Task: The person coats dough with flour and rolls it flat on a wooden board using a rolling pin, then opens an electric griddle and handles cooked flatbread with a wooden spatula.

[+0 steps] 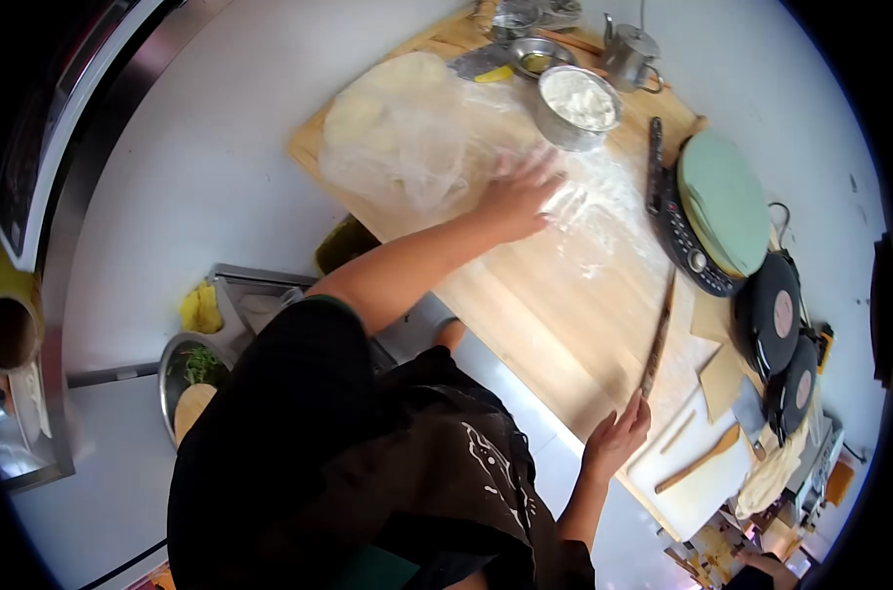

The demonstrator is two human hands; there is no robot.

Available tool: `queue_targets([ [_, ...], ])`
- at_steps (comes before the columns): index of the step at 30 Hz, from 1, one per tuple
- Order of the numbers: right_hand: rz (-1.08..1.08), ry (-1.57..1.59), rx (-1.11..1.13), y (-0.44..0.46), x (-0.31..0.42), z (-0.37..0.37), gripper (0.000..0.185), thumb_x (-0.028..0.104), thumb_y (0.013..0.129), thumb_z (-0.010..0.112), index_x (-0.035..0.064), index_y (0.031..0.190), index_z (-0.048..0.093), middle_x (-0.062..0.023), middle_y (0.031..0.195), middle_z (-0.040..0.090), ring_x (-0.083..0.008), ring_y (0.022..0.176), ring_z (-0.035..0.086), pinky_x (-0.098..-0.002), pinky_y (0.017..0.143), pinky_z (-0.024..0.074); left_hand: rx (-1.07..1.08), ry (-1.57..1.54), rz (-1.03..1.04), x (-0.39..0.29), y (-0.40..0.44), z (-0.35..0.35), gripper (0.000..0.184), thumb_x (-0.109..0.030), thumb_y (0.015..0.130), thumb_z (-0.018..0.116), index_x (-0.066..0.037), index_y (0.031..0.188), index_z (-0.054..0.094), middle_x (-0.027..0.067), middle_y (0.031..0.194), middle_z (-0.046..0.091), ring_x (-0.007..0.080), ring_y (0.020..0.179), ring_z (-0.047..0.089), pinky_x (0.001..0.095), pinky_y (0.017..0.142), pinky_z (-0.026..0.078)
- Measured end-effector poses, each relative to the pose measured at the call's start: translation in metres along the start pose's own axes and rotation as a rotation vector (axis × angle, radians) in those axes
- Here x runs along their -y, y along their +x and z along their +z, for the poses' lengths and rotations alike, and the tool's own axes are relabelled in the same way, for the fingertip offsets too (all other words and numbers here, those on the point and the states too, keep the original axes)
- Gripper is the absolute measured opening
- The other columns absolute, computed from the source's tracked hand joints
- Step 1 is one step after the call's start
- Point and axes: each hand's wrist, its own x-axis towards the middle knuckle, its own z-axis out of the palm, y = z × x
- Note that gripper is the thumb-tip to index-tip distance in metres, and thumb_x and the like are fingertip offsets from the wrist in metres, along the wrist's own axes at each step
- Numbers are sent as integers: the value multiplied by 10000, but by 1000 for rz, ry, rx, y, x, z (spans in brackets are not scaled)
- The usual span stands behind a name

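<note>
My left hand (522, 195) is spread with its fingers apart over the scattered flour (599, 202) on the wooden board (525, 305), slightly blurred. A metal bowl of flour (579, 103) stands just beyond its fingertips. To its left, pale dough (392, 98) lies partly under clear plastic (397, 162). At the board's near right, my right hand (618, 438) has its fingers at the lower end of a long dark stick (660, 334), which points away toward the round green-topped appliance (723, 202).
Black round appliances (776, 310) line the right wall. A white cutting board (692, 472) holds a wooden spatula (702, 460). A metal teapot (631, 54) stands at the back. At left is a bowl of greens (202, 366). Another person's arm (769, 568) shows at lower right.
</note>
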Motion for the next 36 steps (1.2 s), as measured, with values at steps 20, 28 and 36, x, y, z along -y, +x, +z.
queue_targets([
  [20,-625,739,179,288,369,144,325,7,899,596,48,1212,673,-160,1257,629,-345,1172,605,-429,952,512,-508,-293,-565,179,-9,-230,235,-227,937,672,-34,1062,721,94,891,737,234,789,687,332,744,540],
  [28,-802,289,353,328,431,211,478,214,854,683,90,1308,597,-144,1339,604,-350,1223,590,-447,1009,500,-268,389,129,113,-55,-178,440,-93,842,604,-162,1273,660,58,1301,645,266,1238,576,588,1079,351],
  [36,-1024,361,41,249,411,194,444,278,782,771,84,1146,609,-138,1140,610,-331,1105,593,-429,916,506,-239,41,-162,175,-91,-147,518,41,784,555,-101,1274,642,96,1223,628,317,1218,566,493,1084,426],
])
